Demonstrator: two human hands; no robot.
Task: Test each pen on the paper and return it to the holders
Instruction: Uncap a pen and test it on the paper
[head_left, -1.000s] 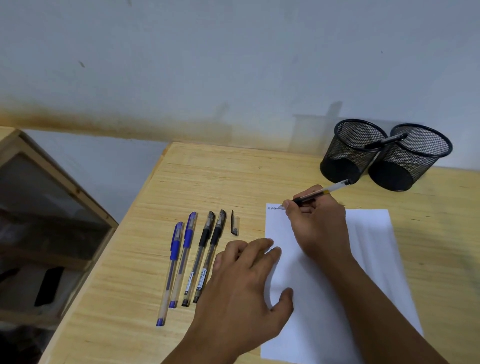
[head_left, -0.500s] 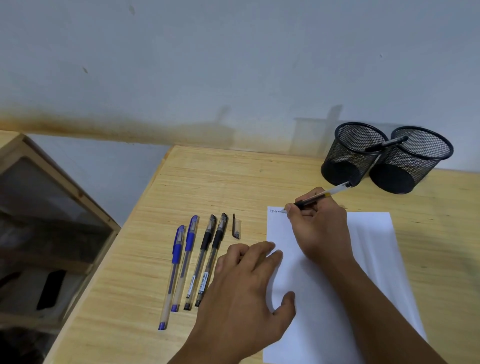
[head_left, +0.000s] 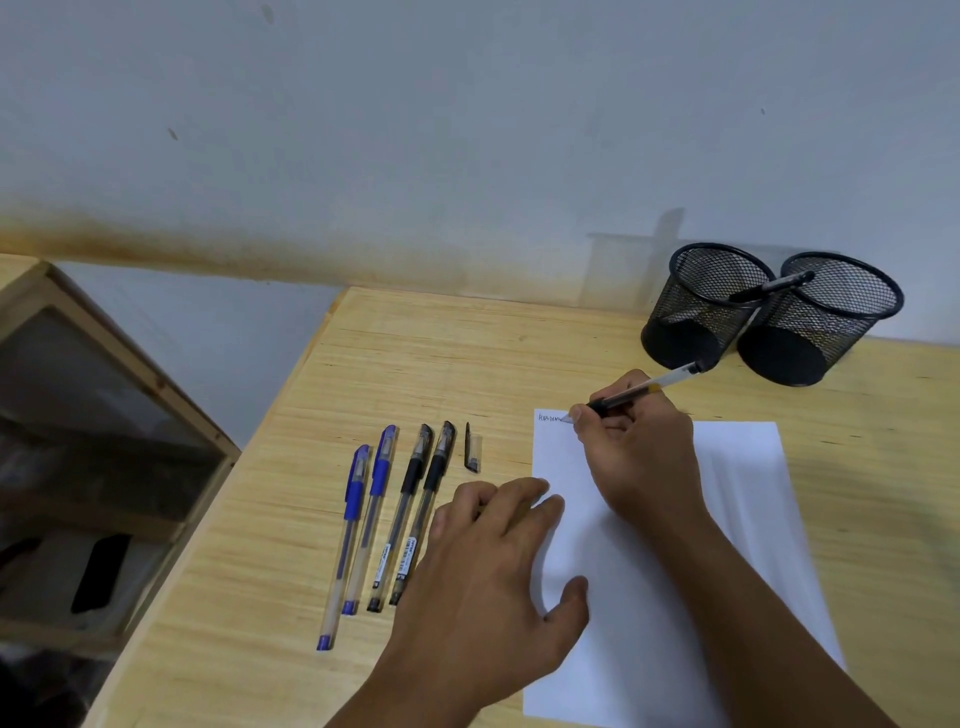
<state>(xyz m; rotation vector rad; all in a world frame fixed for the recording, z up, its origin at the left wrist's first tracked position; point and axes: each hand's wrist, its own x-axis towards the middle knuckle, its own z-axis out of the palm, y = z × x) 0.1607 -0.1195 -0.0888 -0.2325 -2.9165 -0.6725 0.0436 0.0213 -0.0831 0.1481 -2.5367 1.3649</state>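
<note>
My right hand (head_left: 641, 457) grips an uncapped black pen (head_left: 649, 387), its tip on the top left corner of the white paper (head_left: 743, 493), where a short line of writing shows. My left hand (head_left: 493, 566) lies flat, fingers spread, pressing the paper's left edge. Left of the paper lie two blue capped pens (head_left: 358, 525) and two black capped pens (head_left: 415, 509) side by side, with a loose pen cap (head_left: 471, 453) beside them. Two black mesh holders (head_left: 706, 306) (head_left: 826, 322) stand at the back right, one pen (head_left: 769, 287) resting across their rims.
The wooden table (head_left: 415, 364) ends at its left edge, beyond which stands a wooden glass-fronted cabinet (head_left: 104, 441). A grey wall runs behind the table.
The writing at the paper's top left has grown a little longer as my right hand moves the pen rightward. My left hand stays on the paper.
</note>
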